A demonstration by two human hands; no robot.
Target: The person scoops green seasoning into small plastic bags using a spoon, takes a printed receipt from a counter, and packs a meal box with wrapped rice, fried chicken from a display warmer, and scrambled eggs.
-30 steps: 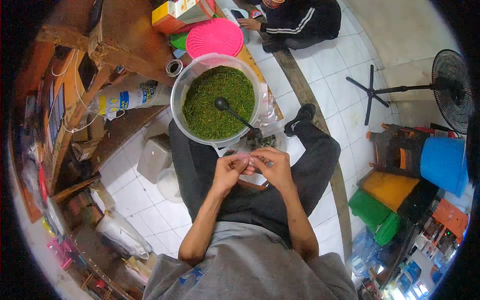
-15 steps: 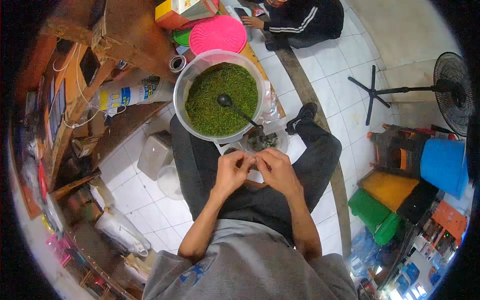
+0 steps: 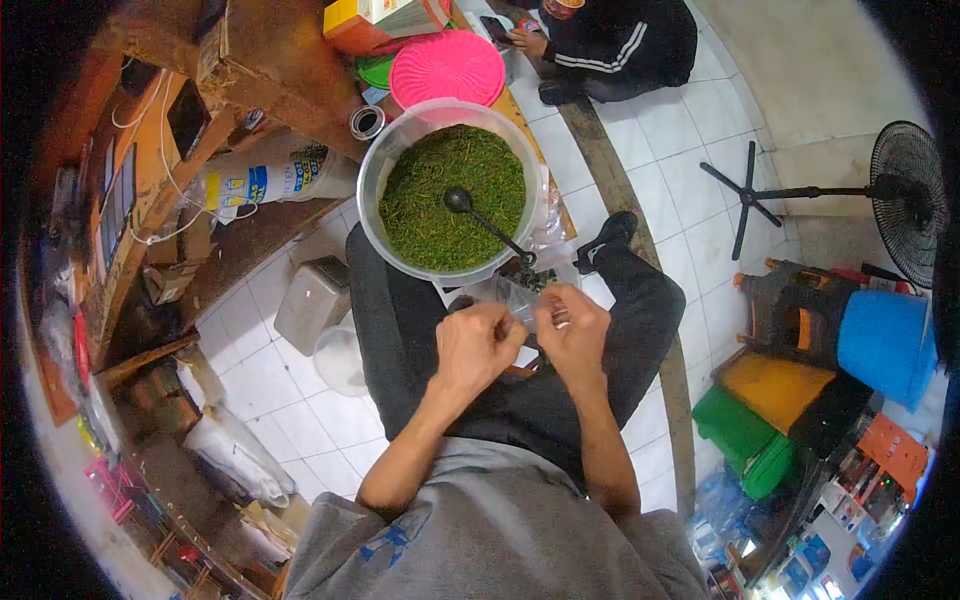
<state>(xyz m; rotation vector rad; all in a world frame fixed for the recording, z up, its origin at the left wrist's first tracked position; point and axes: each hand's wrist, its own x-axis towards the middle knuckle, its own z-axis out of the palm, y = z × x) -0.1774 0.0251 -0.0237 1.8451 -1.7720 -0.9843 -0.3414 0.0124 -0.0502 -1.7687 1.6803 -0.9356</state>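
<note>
My left hand (image 3: 474, 348) and my right hand (image 3: 574, 335) are raised over my lap, a short gap between them. Each is closed in a pinch on a small clear plastic bag (image 3: 514, 297) stretched between the fingers. Just beyond stands a large translucent tub (image 3: 368, 190) of chopped green leaves and stems (image 3: 430, 215). A black ladle (image 3: 488, 222) rests on the greens, its handle over the near rim. Partly hidden behind my right hand, a smaller clear container (image 3: 568, 275) holds dark green bits or packets I cannot make out.
A pink lid (image 3: 447, 70) lies past the tub. Another person (image 3: 625, 45) sits on the floor at the back, holding a phone (image 3: 495, 30). A black fan (image 3: 905, 190), stacked stools (image 3: 785, 310) and a blue bin (image 3: 888, 345) stand right; wooden shelving (image 3: 190, 130) is left.
My hands have moved apart from touching, and the clear bag now shows spread between them. The view has shifted slightly. The tub and ladle stay in place.
</note>
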